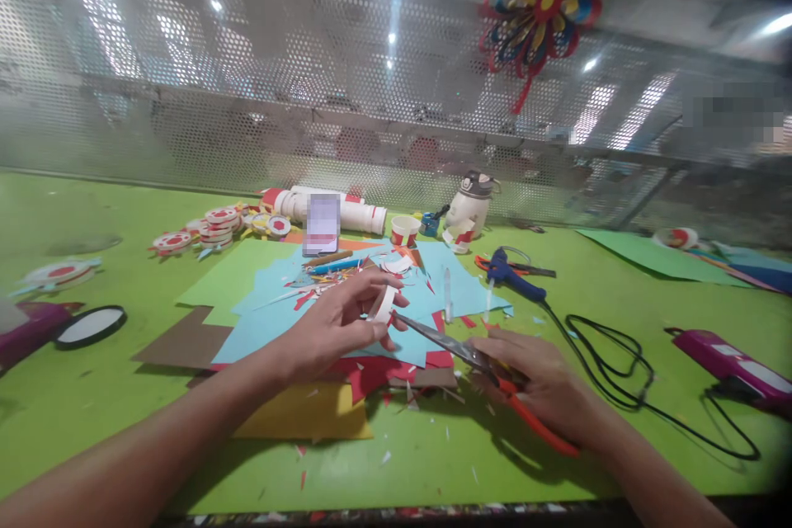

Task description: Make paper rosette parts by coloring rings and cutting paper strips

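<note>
Over the coloured paper, my left hand (pixel 346 313) pinches a small white curved paper piece (pixel 384 307) between thumb and fingers. My right hand (pixel 532 379) grips a pair of scissors (pixel 464 351) with orange handles. Their blades point left, and the tip is at the lower edge of the white piece; I cannot tell whether it touches. Beneath both hands lie blue sheets (pixel 247 338) with red and brown ones under them. Paper scraps (pixel 309 285) and a blue pen (pixel 336 266) lie just beyond my left hand.
A blue glue gun (pixel 516 276) with a looping black cord (pixel 643 355) lies to the right. At the back stand a phone (pixel 322 224), a paper cup (pixel 405 230) and a white bottle (pixel 469 206). Round red-and-white paper pieces (pixel 219 223) are stacked at left.
</note>
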The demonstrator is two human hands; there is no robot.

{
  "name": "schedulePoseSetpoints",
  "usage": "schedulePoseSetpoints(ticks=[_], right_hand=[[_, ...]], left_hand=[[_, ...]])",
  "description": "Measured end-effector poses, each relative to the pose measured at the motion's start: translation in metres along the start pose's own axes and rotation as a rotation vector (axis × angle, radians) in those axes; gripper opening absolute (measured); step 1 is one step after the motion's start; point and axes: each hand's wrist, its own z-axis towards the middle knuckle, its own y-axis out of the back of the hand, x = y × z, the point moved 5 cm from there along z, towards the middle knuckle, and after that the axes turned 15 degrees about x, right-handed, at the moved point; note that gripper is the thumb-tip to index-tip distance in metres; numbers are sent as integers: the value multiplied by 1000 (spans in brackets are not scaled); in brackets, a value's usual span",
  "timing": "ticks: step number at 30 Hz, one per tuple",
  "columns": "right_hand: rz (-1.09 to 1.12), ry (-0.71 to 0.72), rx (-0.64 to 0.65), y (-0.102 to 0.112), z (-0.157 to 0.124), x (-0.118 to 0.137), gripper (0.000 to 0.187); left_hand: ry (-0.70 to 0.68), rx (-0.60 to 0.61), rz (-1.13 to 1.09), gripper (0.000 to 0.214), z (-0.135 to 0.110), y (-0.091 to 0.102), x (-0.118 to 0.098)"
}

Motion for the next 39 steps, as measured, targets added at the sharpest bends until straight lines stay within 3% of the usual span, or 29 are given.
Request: schedulePoseSetpoints(ticks=[8,11,16,22,32,39], right_hand=[[109,-52,86,-1,4,-1,32],[141,-31,67,3,5,1,37],[201,-34,42,6,3,3,37],[282,-65,172,3,4,9,38],[466,-30,554,10,8,16,18],[617,-75,567,15,14,21,25]], left_hand=[[38,-25,-67,34,-1,3,-1],[20,-33,-118,34,-2,4,-4],[111,-19,-196,33,-3,7,1],[70,-2,-275,30,-4,13,6],[48,51,-350,27,-4,9,3],[79,83,-345,28,-4,9,3]])
